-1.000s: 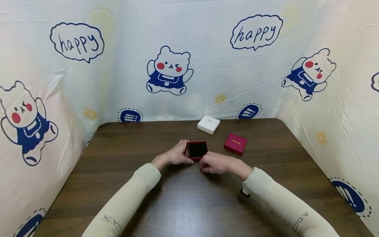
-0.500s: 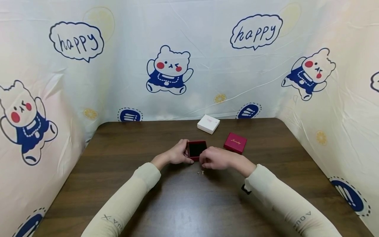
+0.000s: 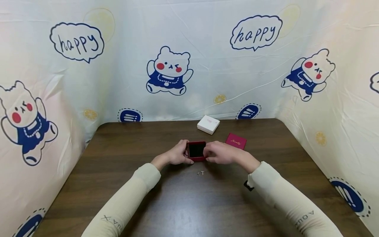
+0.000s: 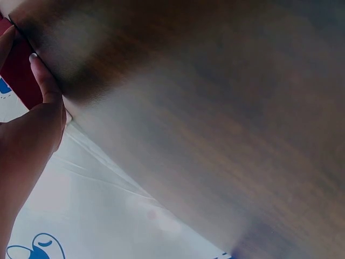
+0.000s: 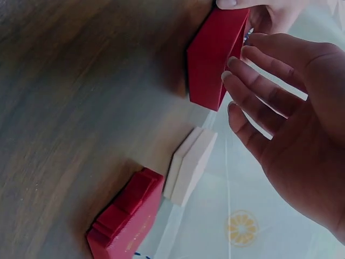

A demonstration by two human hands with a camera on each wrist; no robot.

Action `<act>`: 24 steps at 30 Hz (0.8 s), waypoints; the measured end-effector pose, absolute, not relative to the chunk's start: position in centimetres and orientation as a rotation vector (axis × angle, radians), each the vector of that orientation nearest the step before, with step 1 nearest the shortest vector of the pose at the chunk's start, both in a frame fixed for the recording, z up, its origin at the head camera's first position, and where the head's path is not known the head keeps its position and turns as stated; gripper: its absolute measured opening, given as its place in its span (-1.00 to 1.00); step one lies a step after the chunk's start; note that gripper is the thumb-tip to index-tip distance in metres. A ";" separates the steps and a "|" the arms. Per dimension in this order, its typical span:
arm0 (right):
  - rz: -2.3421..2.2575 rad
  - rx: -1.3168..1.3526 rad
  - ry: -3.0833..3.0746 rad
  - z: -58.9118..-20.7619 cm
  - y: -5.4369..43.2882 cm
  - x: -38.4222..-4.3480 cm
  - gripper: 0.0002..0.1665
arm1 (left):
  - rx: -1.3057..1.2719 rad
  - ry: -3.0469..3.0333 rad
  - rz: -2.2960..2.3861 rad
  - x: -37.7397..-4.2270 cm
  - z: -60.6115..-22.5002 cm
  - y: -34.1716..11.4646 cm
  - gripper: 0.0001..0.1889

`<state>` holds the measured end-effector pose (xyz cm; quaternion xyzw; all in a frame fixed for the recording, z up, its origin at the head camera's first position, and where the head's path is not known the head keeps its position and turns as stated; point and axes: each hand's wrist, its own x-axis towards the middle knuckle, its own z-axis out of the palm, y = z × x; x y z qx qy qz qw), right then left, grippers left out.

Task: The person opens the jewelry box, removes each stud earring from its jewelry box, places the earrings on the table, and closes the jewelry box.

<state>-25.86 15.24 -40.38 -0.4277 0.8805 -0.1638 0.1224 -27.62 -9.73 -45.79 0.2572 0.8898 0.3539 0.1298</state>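
Note:
My left hand (image 3: 177,153) grips the left side of an uncovered red jewelry box (image 3: 191,159) with a black lining. The left wrist view shows the thumb and a finger along the red box (image 4: 22,73). At the box's right rim is my right hand (image 3: 220,152), its fingers loosely bent at the opening. Nothing held shows plainly in the right wrist view, where the right hand (image 5: 307,102) has its fingertips against or close to the box (image 5: 211,59). Two tiny metallic pieces, like earrings, lie in front of the box; one is T-shaped (image 3: 202,172), the other piece (image 3: 198,173) is smaller.
A red lid marked "Jewelry" (image 3: 236,141) lies right of the box, partly behind my right hand. Further back is a small white box (image 3: 208,124). The brown wooden table (image 3: 177,207) meets a printed cloth backdrop (image 3: 130,82) behind and at the sides.
My right hand has left the tiny T-shaped piece on the table and moved up and right to the box's right rim. The left hand and box have stayed in place.

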 end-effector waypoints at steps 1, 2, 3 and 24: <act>-0.482 -1.242 2.569 -40.4 15.3 -25.9 -0.87 | 0.747 2.584 1.029 -27.6 -45.8 -9.7 -0.14; -0.484 -1.234 2.571 -40.5 15.4 -26.0 -0.87 | 0.746 2.579 1.034 -27.6 -45.8 -9.7 -0.14; -0.485 -1.229 2.573 -40.5 15.4 -26.0 -0.86 | 0.745 2.576 1.038 -27.6 -45.8 -9.7 -0.13; -0.396 -0.968 2.882 -42.1 18.7 -27.2 -0.30 | 0.721 2.559 1.068 -27.6 -45.8 -9.7 -0.09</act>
